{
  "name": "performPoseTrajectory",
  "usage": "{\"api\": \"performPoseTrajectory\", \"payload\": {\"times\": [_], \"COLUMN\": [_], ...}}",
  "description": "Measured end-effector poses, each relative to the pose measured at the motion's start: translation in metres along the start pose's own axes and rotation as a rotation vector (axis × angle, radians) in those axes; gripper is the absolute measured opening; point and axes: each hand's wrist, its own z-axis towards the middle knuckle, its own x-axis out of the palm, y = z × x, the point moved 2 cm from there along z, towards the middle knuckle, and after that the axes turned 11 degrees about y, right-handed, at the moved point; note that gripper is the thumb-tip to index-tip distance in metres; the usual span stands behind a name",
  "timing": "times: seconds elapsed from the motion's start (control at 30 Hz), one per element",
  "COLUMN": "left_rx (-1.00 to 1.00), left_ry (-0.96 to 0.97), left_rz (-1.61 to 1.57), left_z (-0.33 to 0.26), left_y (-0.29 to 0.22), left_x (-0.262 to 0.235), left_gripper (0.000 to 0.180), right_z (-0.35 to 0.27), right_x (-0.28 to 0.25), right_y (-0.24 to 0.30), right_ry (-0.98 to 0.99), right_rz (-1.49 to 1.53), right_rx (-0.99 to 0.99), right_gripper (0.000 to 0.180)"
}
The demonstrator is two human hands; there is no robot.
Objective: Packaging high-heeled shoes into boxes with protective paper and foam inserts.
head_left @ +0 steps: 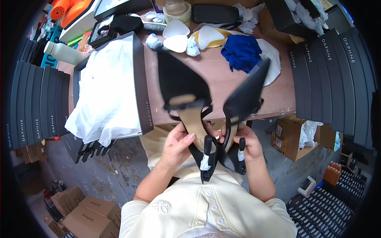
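Note:
A pair of black pointed-toe shoes with beige insoles and heel straps is held in front of my body, toes pointing away. My left hand (176,146) is closed around the heel part of the left shoe (182,81). The right shoe (247,92) is gripped near its heel by my right hand (250,144), and it is tilted on its side. White wrapping shows on the heel straps of both. The toes are slightly blurred and hang over the table (166,113). To the left, white tissue paper (105,89) fills an open dark shoe box (141,83).
Dark shoe boxes stand in rows at left (37,103) and right (331,75). A blue cloth (241,51), white pads (176,43), tape rolls (176,14) and a white bottle (63,52) lie on the table. Cartons (93,216) sit on the floor.

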Motion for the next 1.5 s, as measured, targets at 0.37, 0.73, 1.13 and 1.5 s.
{"api": "performPoseTrajectory", "payload": {"times": [0.37,0.73,1.13,1.5], "left_rx": [-0.216,-0.36,-0.385,-0.343], "left_ry": [0.207,0.588,0.839,0.669], "left_rz": [-0.131,-0.566,-0.335,-0.372], "left_z": [-0.005,-0.007,-0.01,-0.002], "left_y": [0.005,0.022,0.021,0.009], "left_x": [-0.017,-0.004,-0.002,0.003], "left_gripper": [0.047,0.095,0.102,0.12], "right_z": [-0.007,-0.009,-0.01,-0.009], "right_x": [-0.015,-0.005,0.007,0.006], "right_y": [-0.005,-0.018,-0.021,-0.021], "right_ry": [0.321,0.498,0.577,0.607], "right_rz": [0.026,0.025,-0.027,0.001], "right_rx": [0.009,0.249,0.299,0.257], "right_gripper": [0.065,0.122,0.106,0.099]}}
